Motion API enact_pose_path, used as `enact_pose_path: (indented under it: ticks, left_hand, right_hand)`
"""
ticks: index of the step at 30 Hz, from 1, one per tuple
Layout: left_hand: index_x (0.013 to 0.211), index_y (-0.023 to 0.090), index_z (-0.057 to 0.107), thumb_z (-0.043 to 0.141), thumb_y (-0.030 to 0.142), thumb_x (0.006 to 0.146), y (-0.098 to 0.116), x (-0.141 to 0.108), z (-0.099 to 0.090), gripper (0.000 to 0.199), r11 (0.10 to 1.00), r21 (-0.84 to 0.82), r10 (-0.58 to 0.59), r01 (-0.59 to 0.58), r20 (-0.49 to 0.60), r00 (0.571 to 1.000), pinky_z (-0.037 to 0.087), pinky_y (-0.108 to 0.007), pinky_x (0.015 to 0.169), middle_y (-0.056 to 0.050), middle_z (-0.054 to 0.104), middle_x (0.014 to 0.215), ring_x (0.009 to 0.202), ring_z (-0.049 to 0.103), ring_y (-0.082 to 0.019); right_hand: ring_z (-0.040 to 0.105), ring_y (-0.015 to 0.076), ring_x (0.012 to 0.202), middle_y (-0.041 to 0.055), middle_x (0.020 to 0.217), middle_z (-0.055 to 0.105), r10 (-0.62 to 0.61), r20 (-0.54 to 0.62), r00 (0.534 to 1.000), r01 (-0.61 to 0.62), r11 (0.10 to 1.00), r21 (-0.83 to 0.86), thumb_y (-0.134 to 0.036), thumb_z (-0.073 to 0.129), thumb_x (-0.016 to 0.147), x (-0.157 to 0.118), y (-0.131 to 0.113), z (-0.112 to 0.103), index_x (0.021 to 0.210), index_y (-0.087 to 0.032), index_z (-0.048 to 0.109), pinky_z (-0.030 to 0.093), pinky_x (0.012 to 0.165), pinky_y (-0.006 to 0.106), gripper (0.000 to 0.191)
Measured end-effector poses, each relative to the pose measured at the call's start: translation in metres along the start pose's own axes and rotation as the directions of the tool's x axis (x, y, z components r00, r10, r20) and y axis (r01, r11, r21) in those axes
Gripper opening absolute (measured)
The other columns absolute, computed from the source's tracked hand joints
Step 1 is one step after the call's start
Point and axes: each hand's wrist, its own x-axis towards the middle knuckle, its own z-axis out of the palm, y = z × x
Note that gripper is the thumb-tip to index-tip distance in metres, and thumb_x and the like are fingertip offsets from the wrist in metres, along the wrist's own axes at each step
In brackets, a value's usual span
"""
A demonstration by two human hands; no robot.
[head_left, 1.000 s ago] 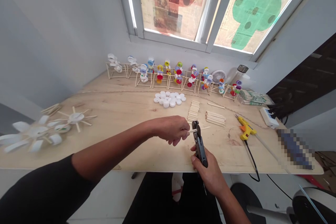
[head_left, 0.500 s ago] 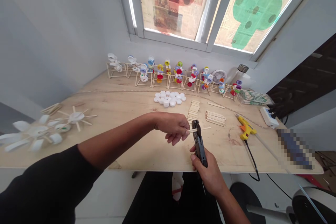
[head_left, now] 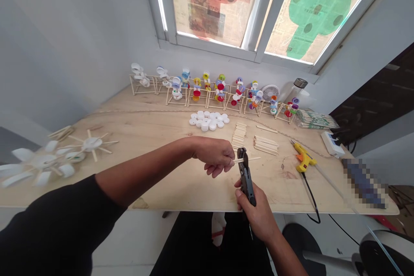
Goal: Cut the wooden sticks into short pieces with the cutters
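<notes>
My left hand (head_left: 217, 157) pinches thin pale wooden sticks (head_left: 238, 161), which run from its fingertips into the jaws of dark grey pruning shears (head_left: 246, 183). Past the jaws, a stick end sticks out to the right. Around the shears' handles my right hand (head_left: 257, 213) is closed, holding them upright above the table's front part. Just behind the jaws lies a stack of short cut sticks (head_left: 239, 135). Another stack of sticks (head_left: 265, 145) is to its right, with a lone stick (head_left: 266, 129) behind it.
White bottle caps (head_left: 209, 121) cluster mid-table. Behind them stand small stick frames with colourful cap wheels (head_left: 220, 90). A yellow glue gun (head_left: 304, 158) and a power strip (head_left: 332, 144) lie to the right. Stick-spoked wheels (head_left: 93, 143) lie to the left.
Both hands stay almost still, with the sticks held in the shears' jaws. The view has shifted very slightly.
</notes>
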Motion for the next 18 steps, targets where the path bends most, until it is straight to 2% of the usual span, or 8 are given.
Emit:
enact_pose_path:
  ticks: [11, 18]
  left_hand:
    - [0.065, 0.016, 0.048, 0.037, 0.017, 0.078, -0.0019, 0.0019, -0.0035, 0.017, 0.998, -0.062, 0.018, -0.015, 0.041, 0.999, 0.037, -0.018, 0.038, 0.002, 0.056, 0.045, 0.036, 0.047, -0.008]
    - [0.065, 0.015, 0.049, 0.038, 0.019, 0.078, -0.0036, 0.0012, -0.0032, 0.017, 0.999, -0.042, 0.011, -0.01, 0.022, 1.0, 0.038, -0.02, 0.039, 0.002, 0.056, 0.045, 0.036, 0.047, -0.009]
  right_hand:
    - [0.052, 0.0148, 0.061, 0.0018, 0.076, 0.058, -0.005, -0.03, 1.0, 0.002, 0.997, -0.083, -0.036, 0.047, 0.081, 0.0, -0.0008, -0.0011, 0.096, -0.018, 0.055, 0.04, 0.056, 0.025, 0.025]
    - [0.05, 0.0141, 0.057, -0.0021, 0.065, 0.052, 0.011, -0.013, 1.0, -0.012, 0.996, -0.085, -0.038, 0.045, 0.083, 0.0008, 0.0014, -0.0003, 0.098, -0.018, 0.052, 0.039, 0.055, 0.024, 0.026]
